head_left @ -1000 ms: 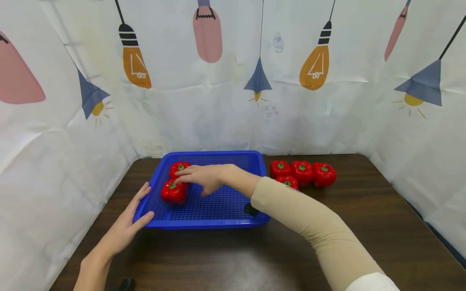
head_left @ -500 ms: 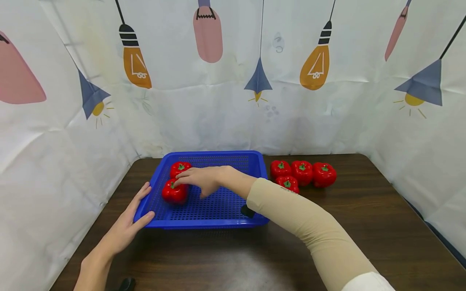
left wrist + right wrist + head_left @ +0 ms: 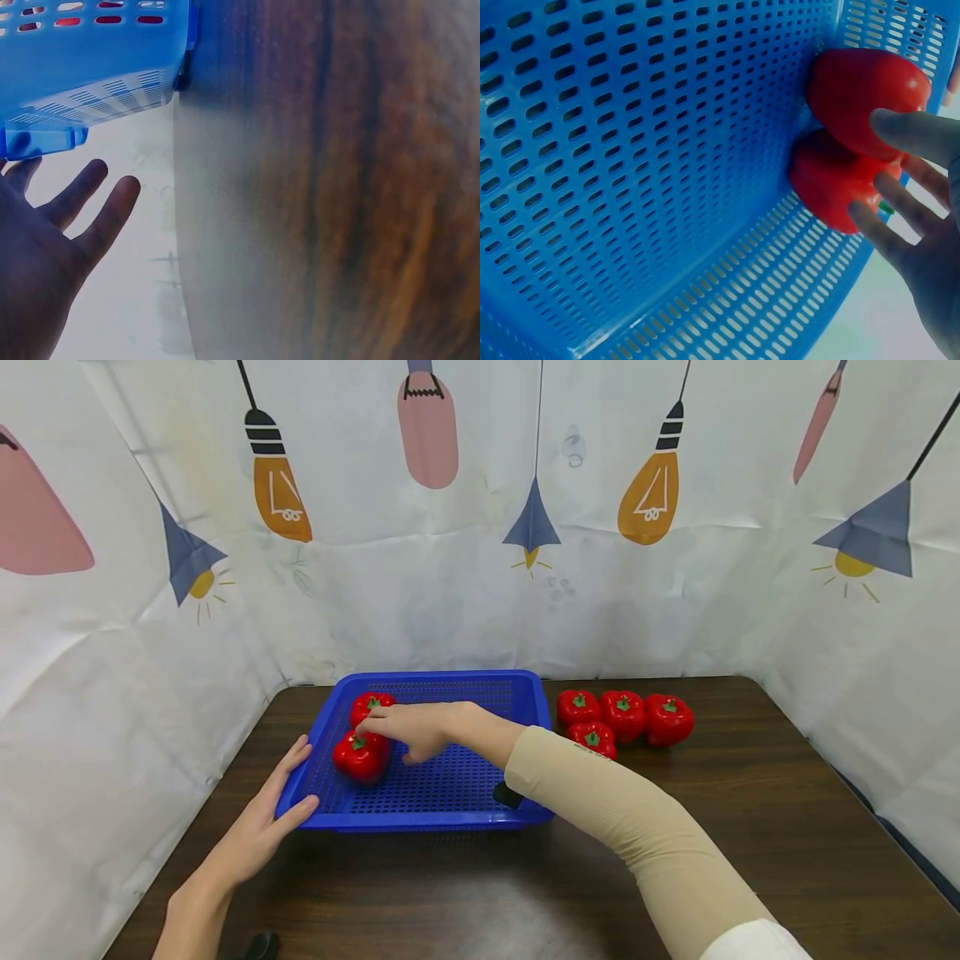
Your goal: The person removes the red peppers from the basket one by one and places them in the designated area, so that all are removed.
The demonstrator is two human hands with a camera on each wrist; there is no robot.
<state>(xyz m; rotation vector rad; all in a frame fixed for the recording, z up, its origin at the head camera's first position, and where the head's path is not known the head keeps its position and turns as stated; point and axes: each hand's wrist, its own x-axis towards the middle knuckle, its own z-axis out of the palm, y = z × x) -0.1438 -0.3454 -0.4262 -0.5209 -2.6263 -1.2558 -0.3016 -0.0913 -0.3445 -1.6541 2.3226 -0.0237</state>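
A blue perforated plastic basket (image 3: 450,793) lies on the dark wooden table. Two red bell peppers sit at its left side, a near one (image 3: 362,758) and a far one (image 3: 367,703). My right hand (image 3: 416,727) reaches over them with spread fingers. Its fingertips are right at the near pepper's top, while the thumb stands off to the right. In the right wrist view, the thumb (image 3: 911,131) overlaps the nearer pepper (image 3: 866,97). My left hand (image 3: 258,827) rests at the basket's front left corner, fingers straight along the left side and thumb at the front rim.
Several more red bell peppers (image 3: 622,716) stand in a cluster on the table (image 3: 757,810), right of the basket. A white printed curtain (image 3: 420,602) encloses the back and sides. A small black object (image 3: 262,946) lies at the front left edge.
My right hand has shifted slightly left, its fingers drawing in over the near pepper. That pepper has moved and turned a little. The left hand and basket stay in place.
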